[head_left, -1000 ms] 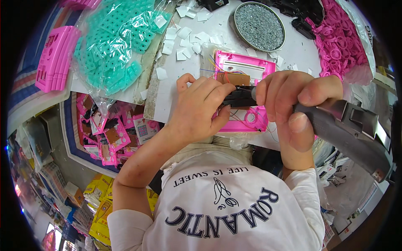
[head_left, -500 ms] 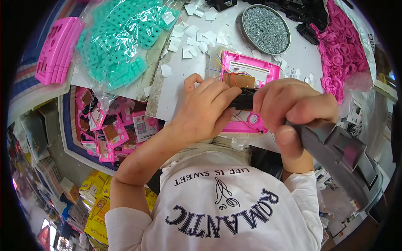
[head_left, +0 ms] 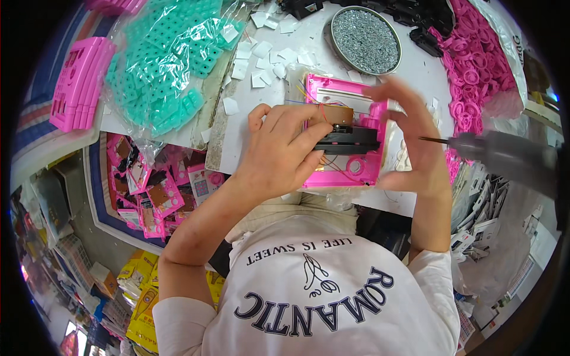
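Observation:
A pink plastic housing [head_left: 375, 160] lies on the table in front of me, with a brown circuit board [head_left: 341, 114] and thin coloured wires in it. Across it sits a long black plastic part [head_left: 355, 140]. My left hand [head_left: 279, 142] pinches this black part at its left end, thumb below and forefinger above. Beside the housing's right edge, my right hand [head_left: 418, 139] is slightly blurred, its thumb and fingers spread apart, holding nothing. A grey power screwdriver [head_left: 504, 155], blurred, hangs at the right, its thin bit pointing left across my right hand.
A round tin of small screws [head_left: 365, 41] stands behind the housing. White paper squares [head_left: 261, 62] and a clear bag of teal parts [head_left: 172, 65] lie left. Pink rings [head_left: 484, 71] are heaped right. Pink cases [head_left: 83, 83] stand far left; pink assemblies [head_left: 160, 196] fill a bin below.
My right hand has opened and moved off the black part, uncovering its right end. The screwdriver has swung up and away to the right. My left hand keeps its hold.

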The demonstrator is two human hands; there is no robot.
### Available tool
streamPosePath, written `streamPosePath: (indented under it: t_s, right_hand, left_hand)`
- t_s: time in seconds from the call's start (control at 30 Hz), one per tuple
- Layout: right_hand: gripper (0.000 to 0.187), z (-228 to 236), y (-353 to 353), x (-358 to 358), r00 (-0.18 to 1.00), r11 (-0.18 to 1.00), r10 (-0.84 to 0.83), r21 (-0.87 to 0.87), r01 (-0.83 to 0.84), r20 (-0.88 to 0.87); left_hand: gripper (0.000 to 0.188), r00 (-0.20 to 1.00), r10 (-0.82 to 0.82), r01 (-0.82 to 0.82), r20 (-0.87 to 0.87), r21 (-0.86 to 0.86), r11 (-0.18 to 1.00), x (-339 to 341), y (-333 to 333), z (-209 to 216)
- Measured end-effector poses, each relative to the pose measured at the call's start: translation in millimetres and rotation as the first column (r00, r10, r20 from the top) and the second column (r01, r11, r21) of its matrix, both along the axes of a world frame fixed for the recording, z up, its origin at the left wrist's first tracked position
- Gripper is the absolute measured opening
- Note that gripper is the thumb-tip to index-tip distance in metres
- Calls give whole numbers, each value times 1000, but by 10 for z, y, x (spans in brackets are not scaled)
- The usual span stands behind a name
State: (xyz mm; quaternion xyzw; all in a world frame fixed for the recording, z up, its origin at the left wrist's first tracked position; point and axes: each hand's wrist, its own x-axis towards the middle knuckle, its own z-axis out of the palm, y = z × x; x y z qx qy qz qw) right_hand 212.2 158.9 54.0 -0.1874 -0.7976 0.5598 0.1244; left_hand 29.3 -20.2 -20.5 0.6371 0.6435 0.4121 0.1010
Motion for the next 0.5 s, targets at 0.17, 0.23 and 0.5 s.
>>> streamPosePath:
  t_s: [0.17,0.23,0.5]
  right_hand:
    - [60,-233,-136,217,997,803,61,592,-72,39]
    - [49,-232,-89,164,998,806,40,592,-5,-46]
    - [35,-124,413,-277,882,985,-148,147,91,447]
  left_hand:
    - [44,992,-61,59,-111,-19,998,-60,99,-15]
    - [51,999,-27,27,-23,-1,1000,-64,110,-54]
    - [73,981,84,-83,178,-13,996,91,168,-151]
